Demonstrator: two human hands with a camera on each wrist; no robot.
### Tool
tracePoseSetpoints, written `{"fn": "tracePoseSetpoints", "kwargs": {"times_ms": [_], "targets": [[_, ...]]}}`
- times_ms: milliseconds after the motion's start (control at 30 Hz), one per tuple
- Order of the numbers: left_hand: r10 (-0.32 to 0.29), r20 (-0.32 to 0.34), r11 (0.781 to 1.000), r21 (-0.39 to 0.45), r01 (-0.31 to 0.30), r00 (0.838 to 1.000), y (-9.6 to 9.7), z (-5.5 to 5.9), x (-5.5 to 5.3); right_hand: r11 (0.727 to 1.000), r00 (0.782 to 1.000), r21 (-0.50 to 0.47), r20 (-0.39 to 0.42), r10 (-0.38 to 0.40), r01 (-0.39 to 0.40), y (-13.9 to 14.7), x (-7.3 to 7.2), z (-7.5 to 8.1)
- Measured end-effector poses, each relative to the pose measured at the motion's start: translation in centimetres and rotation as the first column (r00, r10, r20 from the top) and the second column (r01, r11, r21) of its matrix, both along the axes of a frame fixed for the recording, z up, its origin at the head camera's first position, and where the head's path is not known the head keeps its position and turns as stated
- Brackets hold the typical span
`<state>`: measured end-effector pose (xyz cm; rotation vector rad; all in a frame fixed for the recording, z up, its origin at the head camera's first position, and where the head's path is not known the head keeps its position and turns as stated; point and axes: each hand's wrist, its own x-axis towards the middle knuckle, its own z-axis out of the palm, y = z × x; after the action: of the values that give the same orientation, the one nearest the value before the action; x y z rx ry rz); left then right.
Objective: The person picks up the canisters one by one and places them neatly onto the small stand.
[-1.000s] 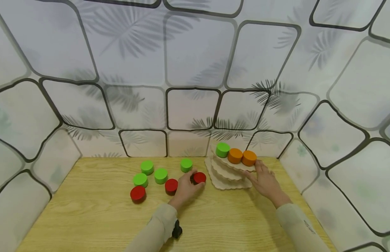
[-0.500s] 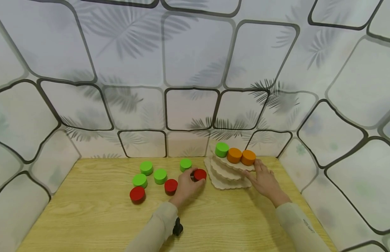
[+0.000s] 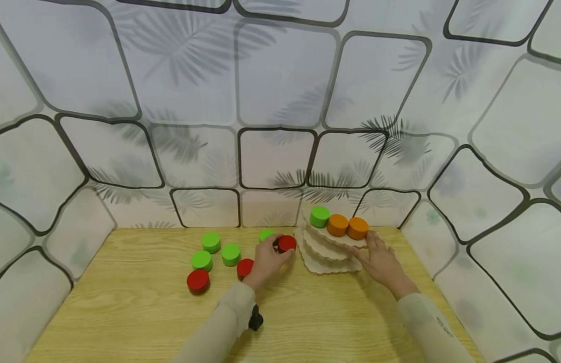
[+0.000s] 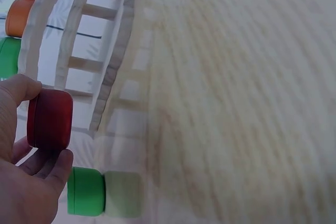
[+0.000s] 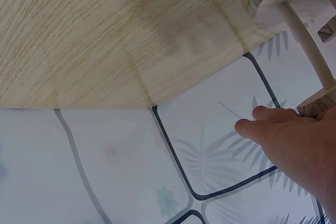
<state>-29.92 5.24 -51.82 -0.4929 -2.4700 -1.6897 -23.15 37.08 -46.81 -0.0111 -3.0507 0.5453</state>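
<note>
My left hand (image 3: 267, 259) pinches a red round tin (image 4: 52, 119) between thumb and fingers, just left of a three-tier wooden stand (image 3: 327, 259). The stand has scalloped shelves joined by dowels. On its top tier sit a green tin (image 3: 319, 217) and two orange tins, the nearest to my right hand being the end orange tin (image 3: 358, 228). My right hand (image 3: 382, 262) holds the top tier's right end, its thumb at the front edge. In the right wrist view the fingers reach past the tier's end. Behind my left hand, a green tin (image 4: 86, 191) is partly covered in the head view.
Left of my left hand stand several green tins, among them a green tin (image 3: 231, 254), with a red tin (image 3: 198, 281) in front. Another red tin (image 3: 245, 268) is partly covered by the hand. Patterned walls (image 3: 280, 159) enclose the wooden table (image 3: 139, 312) at the back and sides.
My left hand has shifted up and back with the red tin, now overlapping the green tin behind it. My right hand and the stand stay in place.
</note>
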Motion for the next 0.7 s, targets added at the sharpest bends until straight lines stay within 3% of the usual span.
{"fn": "tracePoseSetpoints", "kwargs": {"times_ms": [700], "targets": [[0.010, -0.088, 1.000, -0.010, -0.011, 0.996, 1.3, 3.0, -2.3, 1.000, 1.000, -0.007, -0.014, 0.005, -0.005, -0.1, 0.2, 0.1]]}}
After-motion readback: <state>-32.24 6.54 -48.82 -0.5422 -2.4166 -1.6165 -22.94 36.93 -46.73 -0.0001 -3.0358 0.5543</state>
